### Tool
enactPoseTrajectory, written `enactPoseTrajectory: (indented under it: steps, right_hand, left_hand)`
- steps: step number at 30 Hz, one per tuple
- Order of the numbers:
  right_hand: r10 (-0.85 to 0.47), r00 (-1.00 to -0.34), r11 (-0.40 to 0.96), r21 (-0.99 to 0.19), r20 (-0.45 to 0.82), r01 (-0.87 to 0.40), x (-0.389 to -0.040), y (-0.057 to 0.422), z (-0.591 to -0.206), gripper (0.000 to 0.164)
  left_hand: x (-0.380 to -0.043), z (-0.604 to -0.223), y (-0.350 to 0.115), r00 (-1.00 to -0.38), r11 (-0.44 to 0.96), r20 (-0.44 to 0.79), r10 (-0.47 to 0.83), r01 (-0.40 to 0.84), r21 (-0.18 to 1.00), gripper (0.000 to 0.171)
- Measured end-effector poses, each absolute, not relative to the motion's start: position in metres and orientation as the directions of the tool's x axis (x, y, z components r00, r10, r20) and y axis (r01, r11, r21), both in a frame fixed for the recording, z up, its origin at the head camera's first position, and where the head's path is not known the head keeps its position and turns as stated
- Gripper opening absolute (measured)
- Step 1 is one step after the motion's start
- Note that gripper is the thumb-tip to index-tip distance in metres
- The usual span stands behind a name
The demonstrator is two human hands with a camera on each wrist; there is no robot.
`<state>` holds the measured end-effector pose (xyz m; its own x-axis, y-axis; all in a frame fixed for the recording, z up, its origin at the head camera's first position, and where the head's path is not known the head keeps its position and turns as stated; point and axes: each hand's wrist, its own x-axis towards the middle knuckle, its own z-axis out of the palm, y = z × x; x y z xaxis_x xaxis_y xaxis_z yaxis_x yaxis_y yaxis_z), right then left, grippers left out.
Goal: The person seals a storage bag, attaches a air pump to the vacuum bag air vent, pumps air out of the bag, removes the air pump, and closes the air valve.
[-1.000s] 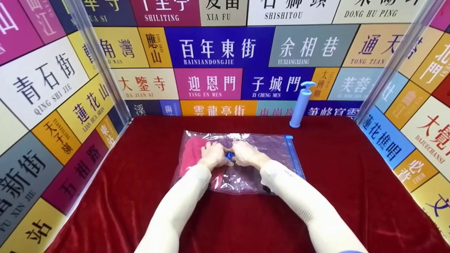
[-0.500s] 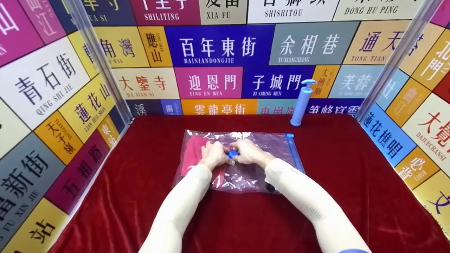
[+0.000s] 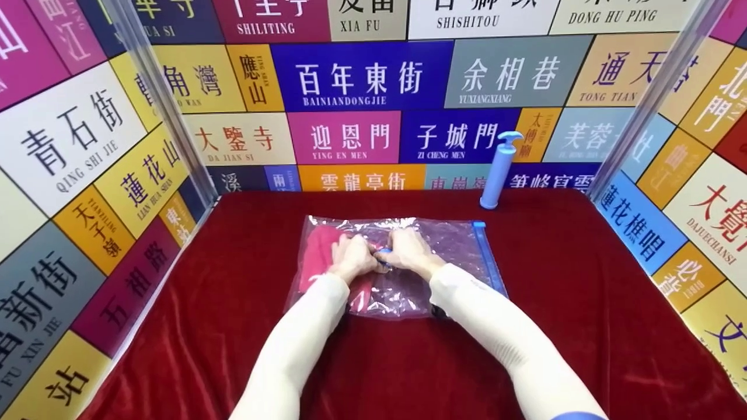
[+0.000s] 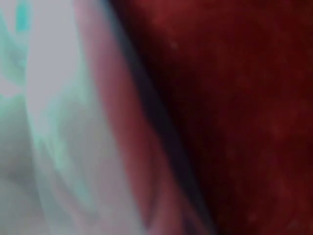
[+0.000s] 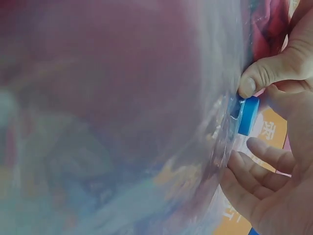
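A clear vacuum storage bag (image 3: 402, 297) lies on the red cloth with folded pink and dark purple fabric inside. Near its middle sits a round blue valve cap (image 3: 384, 251), partly covered by fingers. My left hand (image 3: 354, 256) grips the bag at the cap's left side with bent fingers. From the right, my right hand (image 3: 410, 251) holds the cap's edge, its thumb near the left fingertips. In the right wrist view, the blue cap (image 5: 248, 116) stands out from the film, with a thumb (image 5: 264, 76) pressed beside it. Blur fills the left wrist view.
A light blue hand pump (image 3: 496, 175) stands upright at the back right of the red cloth (image 3: 560, 326). The bag's blue zip strip (image 3: 489, 256) runs along its right edge. Panels printed with place names (image 3: 362, 76) enclose the table at the back and sides.
Both hands stay around the cap. The right hand's fingers have shifted over the cap, so less of it shows than half a second ago. The bag and pump have not moved.
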<state>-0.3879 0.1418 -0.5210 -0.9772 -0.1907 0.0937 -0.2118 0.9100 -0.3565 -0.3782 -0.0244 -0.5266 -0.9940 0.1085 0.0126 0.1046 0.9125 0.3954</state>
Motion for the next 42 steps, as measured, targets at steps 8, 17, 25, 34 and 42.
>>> enactPoseTrajectory:
  steps: [8,17,25,34,42]
  right_hand:
    - [-0.172,-0.983,0.924,-0.336,0.063,-0.183,-0.392,0.138,-0.525,0.036]
    - [-0.283,-0.958,0.890,-0.359,0.054,-0.283,-0.393,0.140,-0.519,0.019]
    - [-0.378,-0.923,0.819,-0.437,0.074,-0.370,-0.395,0.144,-0.518,0.033]
    - [-0.468,-0.882,0.748,-0.506,0.057,-0.430,-0.394,0.147,-0.515,0.040]
    - [-0.484,-0.867,0.751,-0.455,0.114,-0.479,-0.397,0.152,-0.513,0.040]
  left_hand:
    - [-0.377,-0.529,-0.025,-0.995,0.913,0.004,0.101,0.094,0.397,0.044]
    - [-0.379,-0.528,-0.025,-0.996,0.897,-0.008,0.083,0.072,0.435,0.044]
    - [-0.378,-0.528,-0.026,-0.995,0.903,0.011,0.096,0.092,0.420,0.049]
    - [-0.376,-0.528,-0.026,-0.996,0.896,0.013,0.090,0.086,0.435,0.044]
    - [-0.378,-0.528,-0.026,-0.996,0.901,-0.001,0.090,0.081,0.426,0.045]
